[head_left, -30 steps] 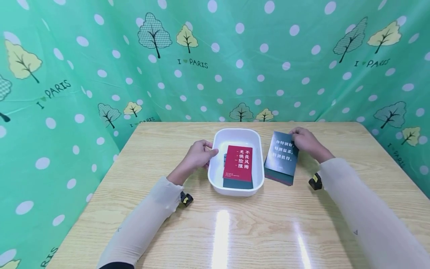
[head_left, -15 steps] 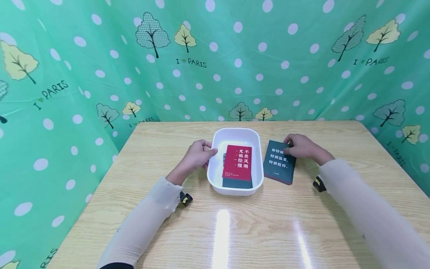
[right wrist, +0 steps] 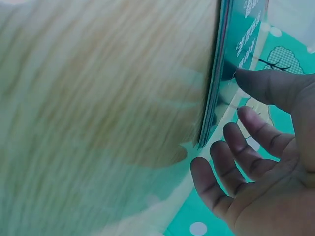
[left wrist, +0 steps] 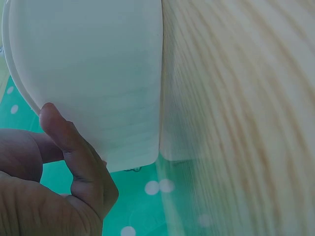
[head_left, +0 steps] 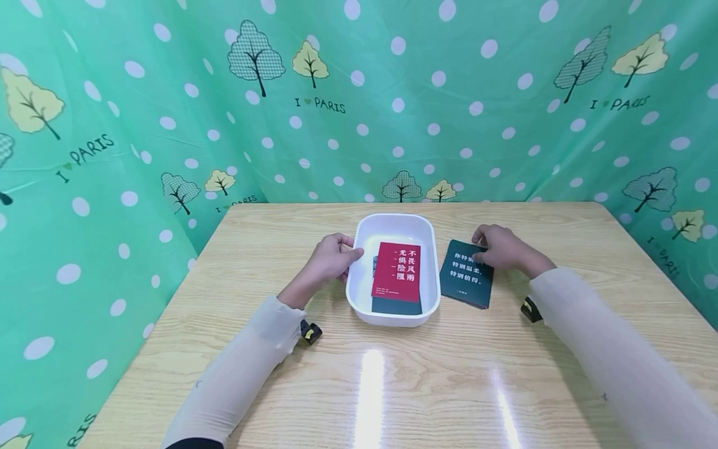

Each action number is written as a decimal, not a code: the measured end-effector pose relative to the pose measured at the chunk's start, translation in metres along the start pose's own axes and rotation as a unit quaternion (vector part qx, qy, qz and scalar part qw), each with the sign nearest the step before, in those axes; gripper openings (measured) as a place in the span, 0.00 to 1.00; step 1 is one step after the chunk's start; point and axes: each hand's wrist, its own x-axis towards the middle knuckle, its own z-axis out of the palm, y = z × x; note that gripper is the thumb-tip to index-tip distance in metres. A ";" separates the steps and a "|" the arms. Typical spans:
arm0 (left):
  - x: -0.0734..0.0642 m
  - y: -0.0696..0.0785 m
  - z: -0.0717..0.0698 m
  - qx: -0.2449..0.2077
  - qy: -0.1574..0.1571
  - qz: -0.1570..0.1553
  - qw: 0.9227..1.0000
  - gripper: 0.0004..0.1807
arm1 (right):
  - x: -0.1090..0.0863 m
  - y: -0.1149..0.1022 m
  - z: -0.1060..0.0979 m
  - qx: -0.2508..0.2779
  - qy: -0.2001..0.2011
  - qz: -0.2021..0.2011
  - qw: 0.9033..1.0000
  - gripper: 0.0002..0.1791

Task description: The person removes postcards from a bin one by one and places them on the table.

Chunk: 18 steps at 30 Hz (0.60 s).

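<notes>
So your left hand has a narrow pinch on the left side of the white bin, thumb over the rim and fingers round the outside wall. Your right hand is a lot looser: the thumb is over the top cover of the green booklet stack, and in the right wrist view the other four fingers are spread with gaps, hanging off the stack's far edge. Can't really tell if that thumb is pressing or just barely on the cover.

The stack is lying flat on the table, just right of the bin, with your right hand at its far right corner. Long axis runs away from you, far end leaning a bit to the right, and the white lettering reads right way up for you.

Inside the bin, the red booklet lies on a dark green booklet that pokes out on your side. Both run lengthwise with the bin, pretty much straight away from you.
</notes>
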 end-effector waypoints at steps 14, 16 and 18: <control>0.001 -0.001 0.000 0.003 0.003 -0.001 1.000 0.16 | 0.002 -0.017 -0.001 0.011 0.075 -0.035 0.996 0.16; 0.001 -0.001 0.000 0.004 0.003 -0.002 1.000 0.16 | 0.003 -0.022 -0.001 0.017 0.092 -0.047 0.994 0.16; 0.002 -0.001 0.000 0.004 0.004 -0.003 1.000 0.16 | 0.004 -0.027 -0.002 0.024 0.110 -0.064 0.992 0.17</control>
